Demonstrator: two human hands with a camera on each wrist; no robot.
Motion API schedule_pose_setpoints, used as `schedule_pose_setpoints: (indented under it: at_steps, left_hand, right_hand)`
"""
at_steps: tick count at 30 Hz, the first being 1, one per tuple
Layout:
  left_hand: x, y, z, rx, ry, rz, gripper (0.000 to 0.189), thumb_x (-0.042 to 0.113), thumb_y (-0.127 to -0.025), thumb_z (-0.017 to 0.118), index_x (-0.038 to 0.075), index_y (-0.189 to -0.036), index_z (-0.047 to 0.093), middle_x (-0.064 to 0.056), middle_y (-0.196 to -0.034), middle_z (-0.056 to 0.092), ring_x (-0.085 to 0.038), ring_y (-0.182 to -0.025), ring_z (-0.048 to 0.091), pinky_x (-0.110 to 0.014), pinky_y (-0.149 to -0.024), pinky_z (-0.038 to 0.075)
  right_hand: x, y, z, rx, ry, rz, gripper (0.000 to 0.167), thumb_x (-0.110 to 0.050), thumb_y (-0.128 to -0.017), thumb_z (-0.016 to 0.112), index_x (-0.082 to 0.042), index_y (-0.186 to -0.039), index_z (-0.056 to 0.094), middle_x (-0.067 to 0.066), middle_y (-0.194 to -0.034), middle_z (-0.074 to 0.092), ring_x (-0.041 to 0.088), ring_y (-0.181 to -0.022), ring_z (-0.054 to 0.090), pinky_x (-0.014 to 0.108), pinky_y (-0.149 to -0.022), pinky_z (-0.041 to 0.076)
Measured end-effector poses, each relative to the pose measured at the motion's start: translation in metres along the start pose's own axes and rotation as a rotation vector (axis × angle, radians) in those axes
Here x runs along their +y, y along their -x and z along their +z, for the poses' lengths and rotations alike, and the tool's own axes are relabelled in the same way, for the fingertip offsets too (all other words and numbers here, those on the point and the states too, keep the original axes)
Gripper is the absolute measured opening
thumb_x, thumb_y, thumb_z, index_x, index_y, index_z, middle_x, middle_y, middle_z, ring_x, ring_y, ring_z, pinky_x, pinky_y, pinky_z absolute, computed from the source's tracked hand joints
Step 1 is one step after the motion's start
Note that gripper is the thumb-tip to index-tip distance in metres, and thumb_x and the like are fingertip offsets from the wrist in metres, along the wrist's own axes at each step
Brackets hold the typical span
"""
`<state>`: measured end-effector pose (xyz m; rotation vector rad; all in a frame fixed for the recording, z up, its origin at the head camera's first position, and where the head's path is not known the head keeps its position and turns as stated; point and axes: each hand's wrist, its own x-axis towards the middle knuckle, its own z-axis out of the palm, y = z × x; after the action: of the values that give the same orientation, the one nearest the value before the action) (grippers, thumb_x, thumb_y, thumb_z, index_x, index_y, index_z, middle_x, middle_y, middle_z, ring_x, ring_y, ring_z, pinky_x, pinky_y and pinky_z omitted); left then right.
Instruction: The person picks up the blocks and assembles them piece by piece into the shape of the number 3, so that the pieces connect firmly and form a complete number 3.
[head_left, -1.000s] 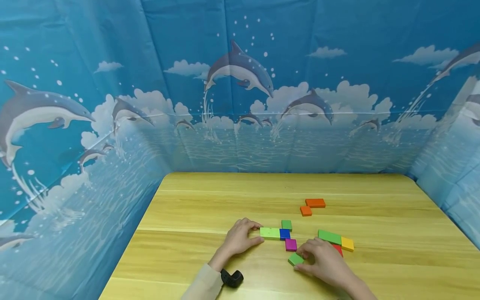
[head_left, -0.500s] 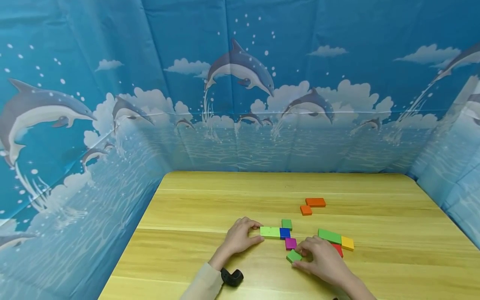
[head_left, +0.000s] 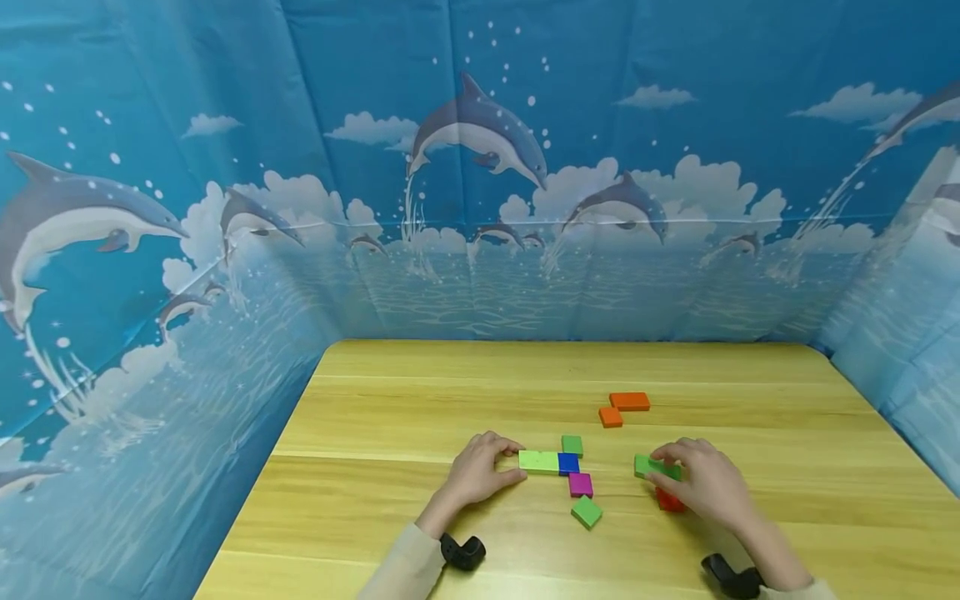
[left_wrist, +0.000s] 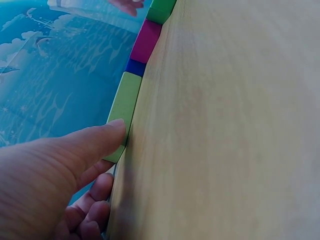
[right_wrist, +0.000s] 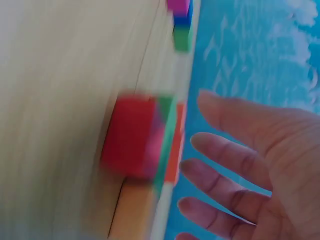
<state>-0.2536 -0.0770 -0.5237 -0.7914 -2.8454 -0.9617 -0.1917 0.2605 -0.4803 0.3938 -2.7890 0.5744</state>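
My left hand (head_left: 476, 475) holds the left end of a light green block (head_left: 537, 462), thumb along its near side in the left wrist view. A blue square block (head_left: 568, 464) continues that block to the right. A small green block (head_left: 572, 446) adjoins the blue one behind, and a magenta block (head_left: 581, 484) in front. Nearer still, another green square (head_left: 587, 512) lies turned at an angle by the magenta corner. Over a longer green block (head_left: 643, 466) and a red block (head_left: 669, 502) hovers my right hand (head_left: 708, 483), fingers spread and holding nothing. It hides the yellow-orange block (right_wrist: 132, 205) in the head view.
Two orange blocks, one long (head_left: 630, 402) and one square (head_left: 611, 417), lie farther back on the wooden table (head_left: 420, 383). A blue dolphin-print sheet (head_left: 465, 292) hangs behind the table and along its sides.
The right hand slid the green square slightly left toward the magenta block and let it go. It then moved right, over the longer green block. The left hand stayed in place.
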Motion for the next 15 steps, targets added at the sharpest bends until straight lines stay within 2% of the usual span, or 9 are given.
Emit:
schedule_pose_setpoints:
  at_steps: [3, 5, 11, 15]
  left_hand:
    - [0.000, 0.000, 0.000, -0.008, -0.001, -0.003, 0.039, 0.044, -0.082, 0.072, 0.023, -0.114, 0.068, 0.012, -0.095, 0.052, -0.006, -0.085, 0.045, -0.022, -0.068, 0.038]
    - [0.000, 0.000, 0.001, -0.013, 0.000, -0.006, 0.038, 0.044, -0.082, 0.072, 0.023, -0.114, 0.068, 0.012, -0.095, 0.052, -0.006, -0.085, 0.045, -0.022, -0.068, 0.038]
    - [0.000, 0.000, 0.001, -0.002, 0.001, 0.001, 0.039, 0.043, -0.082, 0.072, 0.022, -0.114, 0.068, 0.011, -0.095, 0.053, -0.006, -0.085, 0.046, -0.022, -0.068, 0.038]
    - [0.000, 0.000, 0.001, 0.001, -0.002, 0.001, 0.039, 0.043, -0.082, 0.072, 0.022, -0.114, 0.068, 0.011, -0.095, 0.054, -0.006, -0.085, 0.046, -0.023, -0.069, 0.038]
  right_hand:
    - [0.013, 0.001, -0.004, -0.081, 0.011, 0.035, 0.041, -0.042, -0.074, 0.079, -0.010, -0.098, 0.072, 0.000, -0.089, 0.063, 0.027, -0.083, 0.056, 0.046, -0.066, 0.046]
    - [0.017, 0.001, -0.004, -0.121, 0.005, 0.048, 0.045, -0.045, -0.074, 0.077, -0.008, -0.100, 0.072, 0.003, -0.093, 0.064, 0.031, -0.086, 0.056, 0.050, -0.069, 0.046]
    - [0.011, -0.005, 0.002, -0.121, 0.006, 0.032, 0.030, -0.029, -0.075, 0.080, -0.009, -0.096, 0.073, -0.002, -0.088, 0.062, 0.026, -0.085, 0.055, 0.047, -0.073, 0.046]
    - [0.001, -0.011, 0.007, -0.133, -0.007, 0.004, 0.027, -0.028, -0.075, 0.080, -0.012, -0.095, 0.075, -0.004, -0.086, 0.061, 0.021, -0.083, 0.053, 0.043, -0.071, 0.046]
